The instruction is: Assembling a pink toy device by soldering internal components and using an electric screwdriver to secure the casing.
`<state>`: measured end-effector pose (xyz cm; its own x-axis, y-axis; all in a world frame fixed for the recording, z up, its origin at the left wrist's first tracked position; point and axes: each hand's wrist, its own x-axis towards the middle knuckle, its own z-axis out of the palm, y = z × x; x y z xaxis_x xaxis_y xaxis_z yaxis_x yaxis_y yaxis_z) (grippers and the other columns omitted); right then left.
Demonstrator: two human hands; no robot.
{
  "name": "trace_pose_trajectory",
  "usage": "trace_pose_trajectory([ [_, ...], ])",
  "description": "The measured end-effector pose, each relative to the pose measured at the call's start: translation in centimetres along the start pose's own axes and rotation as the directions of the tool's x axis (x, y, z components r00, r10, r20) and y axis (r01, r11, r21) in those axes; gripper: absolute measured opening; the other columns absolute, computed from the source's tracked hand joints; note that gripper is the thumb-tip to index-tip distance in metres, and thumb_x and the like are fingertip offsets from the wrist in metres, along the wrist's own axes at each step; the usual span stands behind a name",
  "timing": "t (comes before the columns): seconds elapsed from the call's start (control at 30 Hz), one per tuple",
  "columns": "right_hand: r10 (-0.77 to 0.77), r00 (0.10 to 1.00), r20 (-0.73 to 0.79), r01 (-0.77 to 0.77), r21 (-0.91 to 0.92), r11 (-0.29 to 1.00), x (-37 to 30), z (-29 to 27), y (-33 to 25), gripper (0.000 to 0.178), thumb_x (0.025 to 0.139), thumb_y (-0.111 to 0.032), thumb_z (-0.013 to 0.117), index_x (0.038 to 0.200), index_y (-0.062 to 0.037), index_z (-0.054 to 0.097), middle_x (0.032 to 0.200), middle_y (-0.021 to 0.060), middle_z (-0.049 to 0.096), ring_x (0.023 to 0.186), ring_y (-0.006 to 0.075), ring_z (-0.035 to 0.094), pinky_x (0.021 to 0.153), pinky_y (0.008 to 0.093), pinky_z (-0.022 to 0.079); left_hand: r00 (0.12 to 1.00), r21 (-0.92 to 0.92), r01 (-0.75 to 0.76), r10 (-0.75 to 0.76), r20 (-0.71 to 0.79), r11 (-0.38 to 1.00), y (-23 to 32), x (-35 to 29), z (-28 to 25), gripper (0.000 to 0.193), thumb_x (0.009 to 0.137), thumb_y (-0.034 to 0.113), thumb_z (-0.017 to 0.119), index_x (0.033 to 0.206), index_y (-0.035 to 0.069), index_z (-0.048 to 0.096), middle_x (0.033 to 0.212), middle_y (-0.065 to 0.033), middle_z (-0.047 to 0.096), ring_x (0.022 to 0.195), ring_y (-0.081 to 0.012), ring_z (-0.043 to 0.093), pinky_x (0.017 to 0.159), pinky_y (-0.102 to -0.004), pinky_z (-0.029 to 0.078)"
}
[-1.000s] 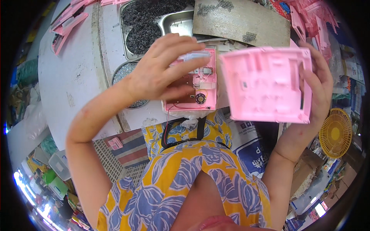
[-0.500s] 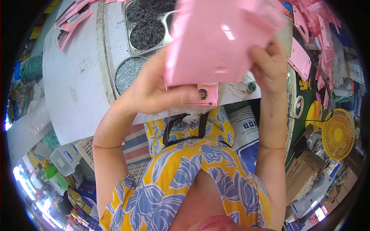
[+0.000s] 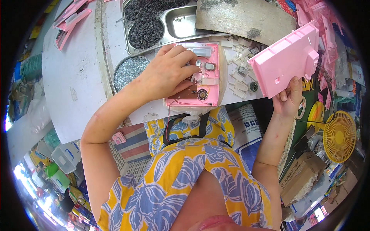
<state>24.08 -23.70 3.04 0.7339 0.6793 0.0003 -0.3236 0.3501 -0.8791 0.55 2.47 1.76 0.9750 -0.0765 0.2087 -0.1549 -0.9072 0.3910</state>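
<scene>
A pink plastic case half lies on the table in front of me, with a brown circuit board, thin wires and a small round black speaker inside it. My left hand is over this case, fingers bent and closed in toward its middle. Whatever lies at those fingertips is too small or too covered to name. Raised off to the right, my right hand grips a pink plastic cover by its lower edge. The cover is tilted, with raised ribs along its upper edge.
Behind the case stands a metal tray of dark springs, partly under a metal sheet. A round tin of small screws sits left. White plastic parts lie right of the case. A yellow fan stands at far right.
The pink cover has moved from above the case to the right, in my right hand alone. My left hand has let go of it and come down onto the case, now uncovered.
</scene>
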Motion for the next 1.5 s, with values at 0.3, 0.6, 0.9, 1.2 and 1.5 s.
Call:
trace_pose_trajectory([
  [0.3,-0.013,1.0,0.02,0.013,-0.031,0.999,0.7,-0.8,-0.4,0.038,0.103,-0.024,0.061,0.129,0.0013,0.05,0.087,0.0041,0.064,0.043,0.0008,0.041,0.038,0.0166,0.029,0.998,0.015,0.013,-0.012,-0.056,1.0,0.6,-1.0,0.6,0.035,0.076,0.02,0.079,0.109,0.016,0.071,0.115,-0.0032,0.06,0.11,-0.0252,0.056,0.1,-0.0446,0.04],
  [0.6,-0.046,0.998,0.046,0.046,-0.006,0.999,0.6,-2.0,-0.7,0.032,0.105,-0.025,0.057,0.126,-0.0013,0.055,0.095,0.0054,0.069,0.045,-0.0008,0.039,0.04,0.0145,0.03,1.0,0.023,0.001,-0.001,-0.011,1.0,0.6,-1.5,0.7,0.03,0.074,0.018,0.08,0.102,0.014,0.068,0.108,0.0001,0.062,0.107,-0.0229,0.056,0.099,-0.0441,0.038],
  [0.9,-0.149,0.988,-0.05,0.15,0.006,0.989,0.0,-3.4,-3.0,0.03,0.106,-0.023,0.055,0.127,-0.002,0.057,0.1,0.0058,0.068,0.048,0.0004,0.037,0.043,0.0148,0.029,1.0,0.035,-0.017,0.018,-0.012,0.999,1.5,-1.7,0.3,0.022,0.08,0.013,0.077,0.098,0.009,0.065,0.104,-0.0042,0.066,0.094,-0.025,0.062,0.084,-0.0398,0.047],
  [1.2,-0.276,0.957,-0.087,0.275,-0.018,0.961,-0.3,-5.6,-7.6,0.033,0.105,-0.026,0.057,0.128,-0.0022,0.055,0.102,0.0085,0.067,0.048,0.0024,0.039,0.044,0.0176,0.03,0.978,-0.178,-0.085,0.049,-0.201,0.98,5.4,10.0,3.1,0.023,0.084,0.012,0.075,0.103,0.005,0.064,0.1,-0.0128,0.066,0.092,-0.033,0.066,0.075,-0.0418,0.054],
  [1.5,-0.236,0.958,-0.166,0.242,0.016,0.97,-2.9,-7.4,-5.9,0.036,0.102,-0.023,0.06,0.13,-0.0005,0.054,0.103,0.0094,0.067,0.048,0.0024,0.041,0.05,0.0173,0.04,0.999,-0.114,-0.046,0.048,0.015,0.992,-0.4,2.9,-2.2,0.029,0.074,0.009,0.076,0.103,0.012,0.069,0.107,-0.0079,0.06,0.1,-0.0308,0.059,0.089,-0.042,0.046],
])
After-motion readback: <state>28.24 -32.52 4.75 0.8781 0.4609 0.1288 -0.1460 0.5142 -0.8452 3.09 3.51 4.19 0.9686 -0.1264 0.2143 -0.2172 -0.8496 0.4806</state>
